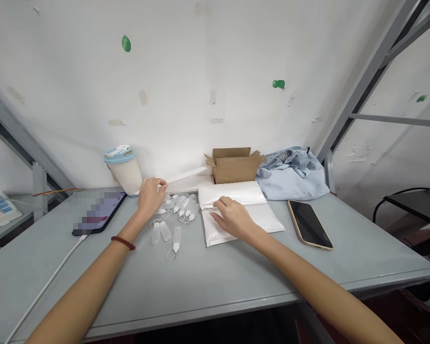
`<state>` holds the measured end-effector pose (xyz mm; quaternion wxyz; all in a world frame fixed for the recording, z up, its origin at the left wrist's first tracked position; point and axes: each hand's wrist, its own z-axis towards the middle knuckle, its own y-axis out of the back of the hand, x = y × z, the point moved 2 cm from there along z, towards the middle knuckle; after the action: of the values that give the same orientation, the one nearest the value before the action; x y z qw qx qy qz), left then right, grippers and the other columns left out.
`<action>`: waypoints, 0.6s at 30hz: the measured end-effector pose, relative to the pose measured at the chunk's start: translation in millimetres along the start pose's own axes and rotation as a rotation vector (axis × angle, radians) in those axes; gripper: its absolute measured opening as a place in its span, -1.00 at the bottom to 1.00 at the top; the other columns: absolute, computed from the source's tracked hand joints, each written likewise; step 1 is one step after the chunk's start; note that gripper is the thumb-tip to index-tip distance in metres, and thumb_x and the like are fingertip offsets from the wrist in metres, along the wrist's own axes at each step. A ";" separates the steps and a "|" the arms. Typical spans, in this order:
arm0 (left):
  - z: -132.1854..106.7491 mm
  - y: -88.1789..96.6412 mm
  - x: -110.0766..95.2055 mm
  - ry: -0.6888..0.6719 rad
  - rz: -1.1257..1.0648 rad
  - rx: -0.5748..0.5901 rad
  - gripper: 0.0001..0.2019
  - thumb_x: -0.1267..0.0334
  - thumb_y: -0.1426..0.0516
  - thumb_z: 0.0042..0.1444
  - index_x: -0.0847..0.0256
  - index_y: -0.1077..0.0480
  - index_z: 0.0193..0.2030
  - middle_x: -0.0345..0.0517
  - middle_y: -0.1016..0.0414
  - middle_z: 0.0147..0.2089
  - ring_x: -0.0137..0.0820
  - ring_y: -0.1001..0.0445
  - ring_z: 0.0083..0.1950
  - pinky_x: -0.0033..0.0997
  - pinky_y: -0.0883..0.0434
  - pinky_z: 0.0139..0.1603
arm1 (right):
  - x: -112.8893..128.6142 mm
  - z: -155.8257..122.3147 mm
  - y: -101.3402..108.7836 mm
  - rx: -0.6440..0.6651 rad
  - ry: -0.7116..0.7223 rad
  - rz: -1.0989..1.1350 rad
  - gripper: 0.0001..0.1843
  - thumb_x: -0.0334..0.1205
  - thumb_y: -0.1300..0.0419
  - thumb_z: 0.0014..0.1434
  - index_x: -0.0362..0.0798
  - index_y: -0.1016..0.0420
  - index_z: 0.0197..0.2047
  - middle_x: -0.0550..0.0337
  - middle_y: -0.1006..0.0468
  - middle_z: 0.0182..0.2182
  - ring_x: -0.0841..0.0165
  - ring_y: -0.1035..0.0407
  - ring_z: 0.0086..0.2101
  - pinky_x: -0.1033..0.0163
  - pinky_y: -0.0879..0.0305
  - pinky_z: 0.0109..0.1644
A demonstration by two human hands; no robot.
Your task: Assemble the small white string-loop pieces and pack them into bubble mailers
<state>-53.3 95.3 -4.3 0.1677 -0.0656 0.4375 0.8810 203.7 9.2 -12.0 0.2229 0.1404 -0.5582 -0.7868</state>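
Observation:
My left hand (150, 195), with a red bead bracelet at the wrist, pinches the end of a long white strip (188, 175) that runs toward the cardboard box. Just below and right of it lie several small clear plastic bottles (175, 210) with looped caps. My right hand (232, 217) rests on a stack of white bubble mailers (236, 193), fingers curled, pressing a small clear item I cannot make out against the top one.
On the grey table (208, 282): a lidded cup (123, 168) and a tablet (99, 211) with a white cable at left, an open cardboard box (234, 165) and light-blue cloth bag (294, 176) by the wall, a phone (309, 223) at right. Metal shelf frames stand either side.

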 end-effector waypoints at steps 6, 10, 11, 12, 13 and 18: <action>-33.3 19.6 -31.4 -0.276 -0.029 -0.094 -0.79 0.35 0.06 0.19 0.20 -0.40 -0.31 -0.01 -0.48 -0.27 -0.21 -0.30 -0.17 -0.21 -0.32 -0.14 | 5.8 -3.3 1.5 -0.359 0.210 0.016 -0.73 -0.37 -0.01 0.23 -0.16 -0.34 0.00 -0.15 -0.38 -0.05 0.18 -0.27 -0.04 0.08 -0.32 -0.07; -47.0 27.3 -71.6 -0.562 0.000 -0.110 -0.73 0.54 0.08 0.13 0.20 -0.39 -0.28 -0.02 -0.48 -0.26 -0.25 -0.31 -0.17 -0.25 -0.31 -0.19 | 8.5 -5.2 2.6 -0.489 0.274 -0.051 -0.56 -0.51 0.09 0.20 -0.11 -0.28 0.12 -0.16 -0.31 0.05 0.15 -0.15 0.10 -0.01 -0.25 0.06; -51.0 28.1 -80.9 -0.632 0.011 -0.112 -0.71 0.58 0.09 0.12 0.20 -0.39 -0.27 -0.03 -0.48 -0.25 -0.26 -0.31 -0.17 -0.27 -0.30 -0.21 | 8.2 -5.3 2.5 -0.496 0.270 -0.079 -0.54 -0.51 0.09 0.19 -0.10 -0.27 0.13 -0.16 -0.30 0.07 0.14 -0.13 0.12 -0.02 -0.23 0.07; -54.9 28.5 -88.7 -0.687 0.024 -0.109 -0.68 0.60 0.11 0.11 0.20 -0.39 -0.27 -0.04 -0.48 -0.25 -0.27 -0.31 -0.16 -0.29 -0.29 -0.23 | 7.4 -5.3 2.4 -0.494 0.260 -0.108 -0.54 -0.51 0.10 0.19 -0.10 -0.28 0.13 -0.15 -0.30 0.08 0.13 -0.13 0.12 -0.03 -0.22 0.07; -58.5 28.5 -94.8 -0.728 0.036 -0.103 -0.67 0.62 0.12 0.10 0.21 -0.38 -0.26 -0.04 -0.47 -0.25 -0.27 -0.31 -0.15 -0.30 -0.27 -0.25 | 6.3 -5.2 2.1 -0.484 0.247 -0.135 -0.54 -0.51 0.09 0.19 -0.10 -0.29 0.13 -0.14 -0.30 0.09 0.13 -0.14 0.11 -0.02 -0.22 0.07; -63.6 20.2 -93.8 -0.658 0.036 0.045 -0.82 0.49 0.02 0.16 0.23 -0.36 -0.20 -0.02 -0.44 -0.22 -0.23 -0.31 -0.13 -0.30 -0.26 -0.27 | 1.0 -3.3 -0.4 -0.416 0.211 -0.215 -0.62 -0.48 0.05 0.20 -0.14 -0.33 0.06 -0.15 -0.34 0.06 0.13 -0.21 0.04 0.03 -0.19 0.00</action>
<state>25.3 11.2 -3.3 0.2860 0.2340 0.3804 0.8478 204.3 6.1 -13.4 0.2188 0.2313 -0.3401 -0.8848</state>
